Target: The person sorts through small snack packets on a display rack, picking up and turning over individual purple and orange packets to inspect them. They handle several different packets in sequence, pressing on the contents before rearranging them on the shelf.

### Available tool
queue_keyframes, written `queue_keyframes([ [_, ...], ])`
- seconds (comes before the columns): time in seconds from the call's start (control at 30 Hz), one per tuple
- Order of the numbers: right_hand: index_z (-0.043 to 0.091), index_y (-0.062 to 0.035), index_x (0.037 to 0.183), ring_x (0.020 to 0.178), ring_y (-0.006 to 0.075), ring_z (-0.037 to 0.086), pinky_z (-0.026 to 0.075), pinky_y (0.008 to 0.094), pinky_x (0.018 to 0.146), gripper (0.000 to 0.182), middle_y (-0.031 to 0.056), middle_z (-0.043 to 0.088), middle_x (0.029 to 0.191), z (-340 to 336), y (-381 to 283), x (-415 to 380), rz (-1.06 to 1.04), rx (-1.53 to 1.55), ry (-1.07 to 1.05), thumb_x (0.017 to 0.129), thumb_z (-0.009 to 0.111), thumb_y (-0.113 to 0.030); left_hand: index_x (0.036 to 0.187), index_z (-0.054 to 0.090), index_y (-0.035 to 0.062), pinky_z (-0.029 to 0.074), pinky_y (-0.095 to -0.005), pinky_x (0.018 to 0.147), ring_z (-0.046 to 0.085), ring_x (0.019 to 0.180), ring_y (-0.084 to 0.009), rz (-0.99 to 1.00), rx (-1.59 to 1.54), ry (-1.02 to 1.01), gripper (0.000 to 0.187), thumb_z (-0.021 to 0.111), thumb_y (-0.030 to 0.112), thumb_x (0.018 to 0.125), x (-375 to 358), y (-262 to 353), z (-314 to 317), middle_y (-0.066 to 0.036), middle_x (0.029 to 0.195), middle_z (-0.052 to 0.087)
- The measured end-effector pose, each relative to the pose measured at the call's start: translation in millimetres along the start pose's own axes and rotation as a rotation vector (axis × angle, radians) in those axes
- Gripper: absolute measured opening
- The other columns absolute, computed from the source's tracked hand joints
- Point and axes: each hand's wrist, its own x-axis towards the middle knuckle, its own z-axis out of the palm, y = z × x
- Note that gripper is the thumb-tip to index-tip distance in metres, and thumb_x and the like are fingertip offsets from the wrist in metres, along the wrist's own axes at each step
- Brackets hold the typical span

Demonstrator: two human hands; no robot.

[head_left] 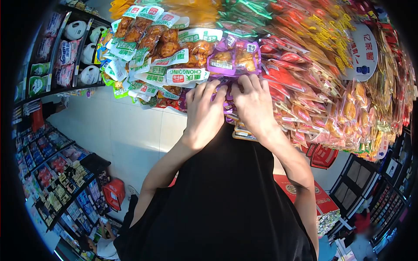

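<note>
Purple snack packets (221, 61) with clear windows showing brown food lie in a heap right in front of me. My left hand (203, 108) is closed on the near purple packets, its fingers bent and the thumb beside them. Just to its right, my right hand (254, 104) curls its fingers over the same purple packets; its fingertips are partly hidden. Between the two hands a bit of purple wrapper shows. White-and-green packets (167, 61) of brown food are piled to the left, and red-and-clear packets (300, 82) to the right.
Green packets (246, 17) lie farther back. A white oval sign (363, 52) stands among the packets at right. Shelves (65, 56) with goods line the left. Red baskets (114, 194) sit on the floor (135, 126). Another person (106, 248) is at lower left.
</note>
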Motion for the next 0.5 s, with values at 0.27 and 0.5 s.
queue_keyframes([
  [0.27,0.072,-0.0022,0.097,0.096,0.0253,0.062,0.047,0.0397,0.086,0.020,0.0084,0.064,0.091,6,3,-3,0.037,0.120,0.064,0.079,0.068,-0.009,0.126,0.067,0.0007,0.040,-0.0479,0.103,0.059,0.121,-0.0309,0.028,0.039,-0.057,0.049,0.070,-0.004,0.077,9,1,-2,-0.017,0.134,0.062],
  [0.5,0.067,-0.0050,0.097,0.092,0.0233,0.065,0.048,0.0385,0.086,0.018,0.0059,0.065,0.086,7,9,-9,-0.025,0.148,0.106,0.080,0.067,-0.007,0.123,0.068,0.0055,0.045,-0.0454,0.094,0.064,0.108,-0.0299,0.089,-0.114,0.079,0.045,0.068,-0.006,0.079,27,0,-26,-0.011,0.117,0.068],
])
